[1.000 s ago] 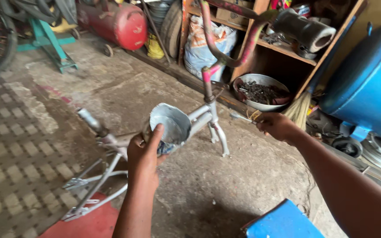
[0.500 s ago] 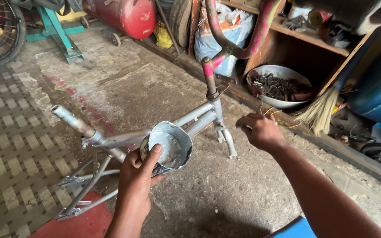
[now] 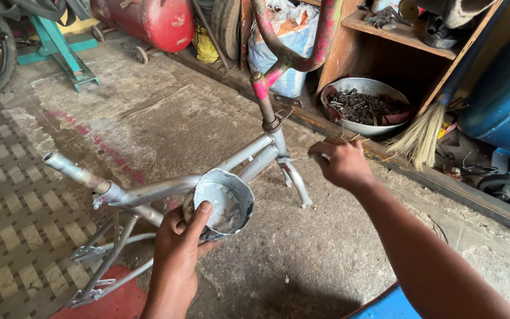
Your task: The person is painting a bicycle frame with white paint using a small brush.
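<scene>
The left hand (image 3: pixel 175 260) is gripping a small dented metal can (image 3: pixel 219 202), its thumb lying over the near rim and its fingers (image 3: pixel 205 233) curling under the base. The can is tilting toward the camera and is showing a layer of grey-silver paint inside. It is hovering just in front of the top tube of a small bicycle frame (image 3: pixel 172 189), which is standing on the concrete floor (image 3: pixel 149 118) and is wearing a fresh-looking silver coat. The frame's head tube is rising into a pink and red stem (image 3: pixel 264 97) that is curving up out of the top of the view.

The right hand (image 3: pixel 343 162) is closing around a thin tool, probably a small brush (image 3: pixel 302 158), though only its slim pale tip is poking out to the left of the knuckles. That tip is sitting just beside the frame where the front tubes are meeting the fork (image 3: pixel 293 180).

Behind the frame, a metal bowl (image 3: pixel 364 106) full of dark scrap parts is resting under a wooden shelf (image 3: pixel 396 35), with a straw broom (image 3: pixel 423 139) leaning near it. A red tank (image 3: pixel 154 20) on little wheels is lying at the back, a blue barrel (image 3: pixel 503 100) is standing at the right, and a green metal stand (image 3: pixel 60 50) is sitting at the upper left.
</scene>
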